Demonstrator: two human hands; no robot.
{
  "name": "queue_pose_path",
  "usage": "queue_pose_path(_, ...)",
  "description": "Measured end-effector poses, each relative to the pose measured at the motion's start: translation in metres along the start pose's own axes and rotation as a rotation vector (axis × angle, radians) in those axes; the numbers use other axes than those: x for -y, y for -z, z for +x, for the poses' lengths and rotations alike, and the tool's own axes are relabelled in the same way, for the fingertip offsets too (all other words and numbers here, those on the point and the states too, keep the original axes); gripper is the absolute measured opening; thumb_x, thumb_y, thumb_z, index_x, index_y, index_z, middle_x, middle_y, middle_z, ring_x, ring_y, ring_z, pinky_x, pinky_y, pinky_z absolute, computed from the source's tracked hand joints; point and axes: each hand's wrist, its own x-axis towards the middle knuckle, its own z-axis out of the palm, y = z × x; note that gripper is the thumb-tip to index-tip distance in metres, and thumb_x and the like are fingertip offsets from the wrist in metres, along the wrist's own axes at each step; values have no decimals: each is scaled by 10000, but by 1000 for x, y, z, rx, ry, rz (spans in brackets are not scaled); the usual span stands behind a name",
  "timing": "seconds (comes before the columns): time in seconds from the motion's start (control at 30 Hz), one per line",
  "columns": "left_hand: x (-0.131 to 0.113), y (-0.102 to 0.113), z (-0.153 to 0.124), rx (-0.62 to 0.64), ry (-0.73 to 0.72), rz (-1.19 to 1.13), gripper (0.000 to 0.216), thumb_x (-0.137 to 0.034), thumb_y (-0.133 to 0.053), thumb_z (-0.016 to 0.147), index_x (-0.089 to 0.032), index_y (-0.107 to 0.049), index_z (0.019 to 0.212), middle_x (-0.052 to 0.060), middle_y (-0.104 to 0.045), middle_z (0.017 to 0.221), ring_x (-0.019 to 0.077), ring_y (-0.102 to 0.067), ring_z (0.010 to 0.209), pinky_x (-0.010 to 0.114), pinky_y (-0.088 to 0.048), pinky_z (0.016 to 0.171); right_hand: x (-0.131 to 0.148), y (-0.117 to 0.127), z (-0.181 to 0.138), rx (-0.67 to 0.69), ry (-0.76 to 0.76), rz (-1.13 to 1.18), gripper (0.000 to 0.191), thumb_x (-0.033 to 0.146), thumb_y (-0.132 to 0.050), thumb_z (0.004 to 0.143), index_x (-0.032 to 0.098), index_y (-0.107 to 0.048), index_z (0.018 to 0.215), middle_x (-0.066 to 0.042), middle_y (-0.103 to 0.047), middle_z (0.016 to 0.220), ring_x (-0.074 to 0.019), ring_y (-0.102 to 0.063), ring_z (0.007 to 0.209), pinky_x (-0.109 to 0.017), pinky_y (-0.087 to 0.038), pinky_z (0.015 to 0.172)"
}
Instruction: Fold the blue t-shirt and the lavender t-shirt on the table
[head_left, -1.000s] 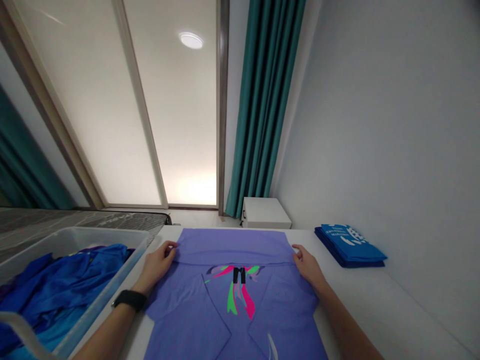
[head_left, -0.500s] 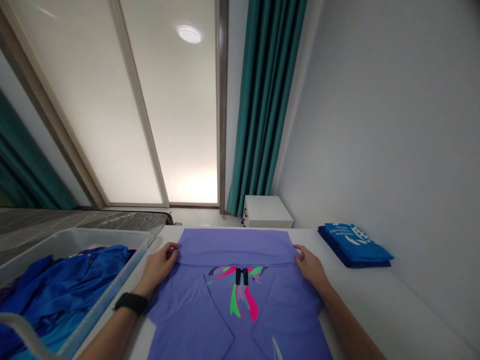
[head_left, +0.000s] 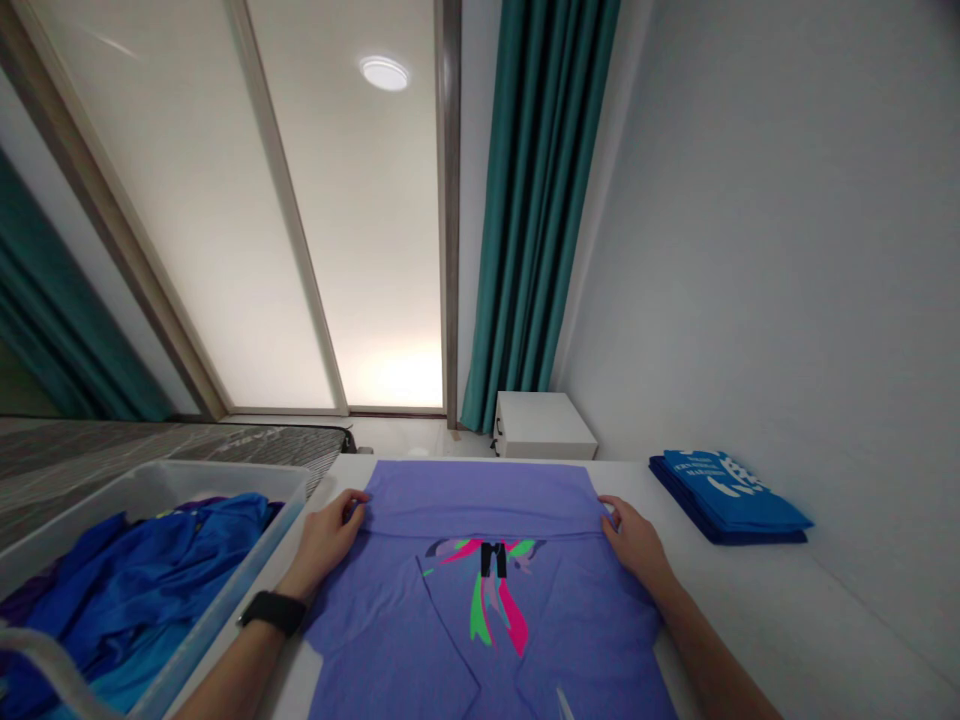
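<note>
A purple T-shirt [head_left: 480,620] with a pink and green print lies flat on the white table [head_left: 787,620], its sleeves folded in and its far end folded back toward me. My left hand [head_left: 326,540] pinches the left end of that folded band. At the right end of the band my right hand [head_left: 634,540] grips the cloth the same way. A black watch sits on my left wrist.
A clear plastic bin [head_left: 150,480] of loose blue garments stands at the left. A stack of folded blue shirts [head_left: 731,495] lies at the table's far right near the wall. Beyond the table are a white cabinet [head_left: 544,425] and teal curtains [head_left: 536,210].
Both hands keep their hold on the folded band, and the fold has barely shifted. The view has turned slightly, so everything sits a little further right in the picture.
</note>
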Motion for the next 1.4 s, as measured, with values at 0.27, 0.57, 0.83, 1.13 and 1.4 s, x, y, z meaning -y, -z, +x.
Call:
queue_pose_path(0.27, 1, 1, 1, 13, 9, -46, 359, -435, -429, 816, -214, -670, 967, 19, -725, 795, 214, -662, 710, 279, -455, 682, 4, 3, -3, -2, 6, -5, 388, 276, -393, 851, 163, -606, 1155, -45, -635, 828, -196, -610, 725, -314, -444, 717)
queue_pose_path(0.57, -4, 5, -3, 21, -38, -68, 374, -457, -422, 808, -209, -671, 937, 32, -738, 852, 216, -672, 742, 294, -472, 712, 3, 1, -5, -20, 28, -39, 401, 309, -356, 867, 179, -608, 1150, -54, -642, 857, -200, -618, 739, -316, -453, 709)
queue_pose_path(0.83, -7, 7, -4, 42, -27, -72, 365, -453, -430, 809, -210, -665, 947, 41, -747, 920, 229, -684, 795, 311, -483, 764, 6, 5, -3, 0, 13, -40, 396, 305, -375, 853, 176, -614, 1142, -51, -642, 839, -199, -622, 729, -315, -459, 711)
queue_pose_path(1.13, -6, 4, -2, 63, 4, -17, 314, -408, -448, 816, -234, -671, 952, 31, -753, 971, 245, -688, 898, 314, -481, 798, 10, 6, -3, 34, -10, -45, 378, 282, -385, 860, 186, -606, 1151, -57, -654, 881, -208, -631, 789, -328, -447, 760)
queue_pose_path(1.4, -1, 1, -1, 39, -14, -33, 337, -418, -432, 826, -222, -672, 959, 44, -750, 978, 241, -692, 881, 319, -496, 788, 8, 6, -3, -45, -25, 7, 364, 305, -407, 857, 179, -607, 1134, -59, -619, 885, -202, -593, 745, -335, -453, 742)
